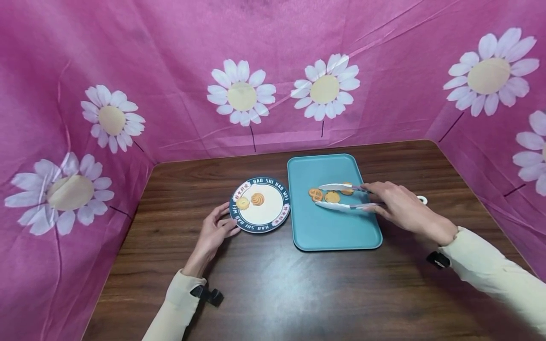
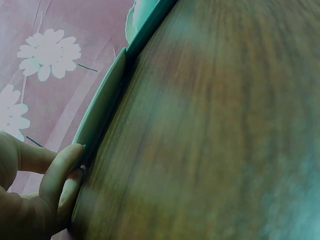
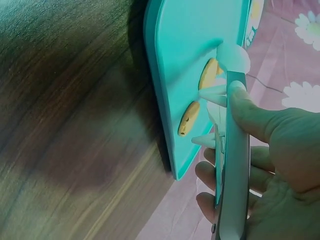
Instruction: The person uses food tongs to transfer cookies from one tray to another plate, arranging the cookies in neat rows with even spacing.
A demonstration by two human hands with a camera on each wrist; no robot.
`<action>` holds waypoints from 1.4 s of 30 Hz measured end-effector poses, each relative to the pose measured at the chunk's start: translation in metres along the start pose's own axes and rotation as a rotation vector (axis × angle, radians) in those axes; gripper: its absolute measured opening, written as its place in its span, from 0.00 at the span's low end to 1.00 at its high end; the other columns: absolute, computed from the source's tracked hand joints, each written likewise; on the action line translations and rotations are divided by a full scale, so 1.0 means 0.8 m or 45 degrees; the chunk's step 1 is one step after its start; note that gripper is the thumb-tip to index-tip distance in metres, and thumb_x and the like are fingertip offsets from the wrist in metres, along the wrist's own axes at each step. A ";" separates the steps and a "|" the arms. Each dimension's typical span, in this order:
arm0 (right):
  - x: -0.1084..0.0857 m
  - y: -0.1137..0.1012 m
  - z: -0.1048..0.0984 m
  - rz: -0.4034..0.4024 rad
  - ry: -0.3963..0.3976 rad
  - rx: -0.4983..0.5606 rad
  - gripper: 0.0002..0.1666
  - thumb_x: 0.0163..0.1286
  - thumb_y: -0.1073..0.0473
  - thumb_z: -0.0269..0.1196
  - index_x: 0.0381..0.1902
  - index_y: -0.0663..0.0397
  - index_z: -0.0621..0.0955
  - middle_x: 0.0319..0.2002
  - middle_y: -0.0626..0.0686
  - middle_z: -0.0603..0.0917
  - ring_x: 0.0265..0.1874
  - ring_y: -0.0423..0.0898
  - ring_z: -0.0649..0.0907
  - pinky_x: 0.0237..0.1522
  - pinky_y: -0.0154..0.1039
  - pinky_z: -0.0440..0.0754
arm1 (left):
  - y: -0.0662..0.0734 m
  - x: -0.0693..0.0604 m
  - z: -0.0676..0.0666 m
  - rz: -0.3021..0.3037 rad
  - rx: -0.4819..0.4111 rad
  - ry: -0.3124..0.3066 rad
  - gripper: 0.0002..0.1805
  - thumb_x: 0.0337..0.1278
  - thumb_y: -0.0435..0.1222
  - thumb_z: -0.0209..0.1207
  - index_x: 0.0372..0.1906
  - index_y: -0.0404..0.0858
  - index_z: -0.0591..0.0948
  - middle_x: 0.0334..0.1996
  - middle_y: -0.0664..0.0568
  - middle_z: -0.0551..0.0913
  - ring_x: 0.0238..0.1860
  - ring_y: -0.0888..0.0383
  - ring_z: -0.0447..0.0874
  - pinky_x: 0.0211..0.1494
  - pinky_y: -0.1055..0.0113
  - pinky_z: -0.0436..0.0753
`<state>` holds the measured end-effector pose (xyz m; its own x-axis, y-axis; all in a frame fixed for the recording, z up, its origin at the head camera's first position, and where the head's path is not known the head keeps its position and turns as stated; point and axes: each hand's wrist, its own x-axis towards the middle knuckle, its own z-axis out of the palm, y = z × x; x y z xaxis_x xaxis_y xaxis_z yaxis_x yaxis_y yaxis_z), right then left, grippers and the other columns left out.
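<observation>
My right hand (image 1: 394, 203) holds a pair of tongs (image 1: 334, 206) with white tips, spread over a teal tray (image 1: 337, 234). Between and beside the tips lie a lattice-topped cookie (image 1: 315, 195), a round cookie (image 1: 332, 197) and a third cookie (image 1: 347, 190), partly covered by the upper arm of the tongs. In the right wrist view, thumb and fingers wrap the tongs' metal handle (image 3: 236, 175). On the left, my left hand (image 1: 213, 232) grips the rim of a round plate (image 1: 273, 208), which bears a pale cookie (image 1: 242, 203) and a swirled cookie (image 1: 258, 199).
Plate and tray stand side by side, almost touching, on a dark wooden table (image 1: 273, 293). Pink cloth (image 1: 179, 123) with white daisies surrounds the table at the back and sides. A white ring (image 1: 422, 200) at the tongs' end pokes out behind my right hand.
</observation>
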<state>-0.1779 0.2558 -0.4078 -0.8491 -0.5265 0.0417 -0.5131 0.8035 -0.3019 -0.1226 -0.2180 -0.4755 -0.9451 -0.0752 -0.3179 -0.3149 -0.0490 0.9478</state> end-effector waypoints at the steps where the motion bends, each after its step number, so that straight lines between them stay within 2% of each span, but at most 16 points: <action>1: 0.000 0.001 0.001 0.002 -0.002 0.002 0.35 0.73 0.48 0.69 0.70 0.61 0.75 0.59 0.64 0.85 0.57 0.63 0.84 0.55 0.68 0.86 | 0.000 0.000 0.000 0.003 0.000 -0.002 0.37 0.69 0.18 0.54 0.80 0.36 0.62 0.75 0.37 0.64 0.48 0.63 0.85 0.52 0.71 0.93; 6: 0.004 0.003 0.005 0.006 0.000 0.014 0.36 0.73 0.47 0.68 0.70 0.61 0.75 0.59 0.64 0.86 0.57 0.63 0.84 0.55 0.68 0.86 | -0.001 -0.001 0.000 0.014 -0.001 -0.002 0.37 0.69 0.18 0.54 0.80 0.34 0.61 0.75 0.35 0.63 0.47 0.63 0.85 0.51 0.71 0.93; 14: 0.012 0.006 0.010 -0.007 0.016 0.012 0.35 0.73 0.49 0.68 0.70 0.63 0.75 0.60 0.67 0.84 0.57 0.65 0.84 0.55 0.69 0.86 | 0.000 0.000 0.000 -0.003 -0.007 -0.004 0.37 0.69 0.18 0.54 0.79 0.36 0.62 0.75 0.37 0.64 0.48 0.64 0.85 0.51 0.71 0.93; 20: 0.017 0.005 0.012 -0.015 0.029 0.002 0.35 0.72 0.51 0.70 0.70 0.63 0.76 0.58 0.67 0.85 0.54 0.63 0.86 0.51 0.67 0.88 | 0.000 0.000 0.000 -0.007 -0.005 -0.008 0.37 0.69 0.18 0.54 0.79 0.37 0.62 0.75 0.39 0.65 0.49 0.64 0.84 0.52 0.71 0.93; 26: 0.021 0.005 0.016 -0.008 0.029 0.012 0.34 0.73 0.50 0.69 0.70 0.63 0.76 0.57 0.66 0.86 0.49 0.58 0.86 0.47 0.63 0.89 | -0.001 -0.001 -0.001 -0.002 0.001 -0.009 0.36 0.69 0.18 0.54 0.79 0.37 0.62 0.75 0.38 0.64 0.48 0.63 0.85 0.52 0.71 0.93; 33: 0.022 0.002 0.019 -0.016 0.047 0.017 0.35 0.73 0.49 0.69 0.70 0.63 0.76 0.57 0.66 0.86 0.49 0.59 0.86 0.46 0.64 0.89 | -0.001 0.000 -0.002 0.016 -0.023 -0.013 0.36 0.69 0.18 0.53 0.79 0.36 0.62 0.75 0.36 0.64 0.47 0.64 0.85 0.50 0.72 0.93; 42: 0.024 0.003 0.022 -0.038 0.091 -0.031 0.34 0.72 0.49 0.69 0.69 0.60 0.76 0.53 0.63 0.87 0.41 0.53 0.83 0.39 0.54 0.87 | -0.003 0.002 -0.001 0.027 -0.041 -0.024 0.37 0.69 0.16 0.52 0.80 0.35 0.61 0.75 0.35 0.64 0.46 0.66 0.85 0.49 0.73 0.93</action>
<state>-0.1932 0.2423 -0.4246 -0.8399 -0.5296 0.1186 -0.5403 0.7949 -0.2761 -0.1231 -0.2192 -0.4782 -0.9531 -0.0580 -0.2970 -0.2922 -0.0794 0.9531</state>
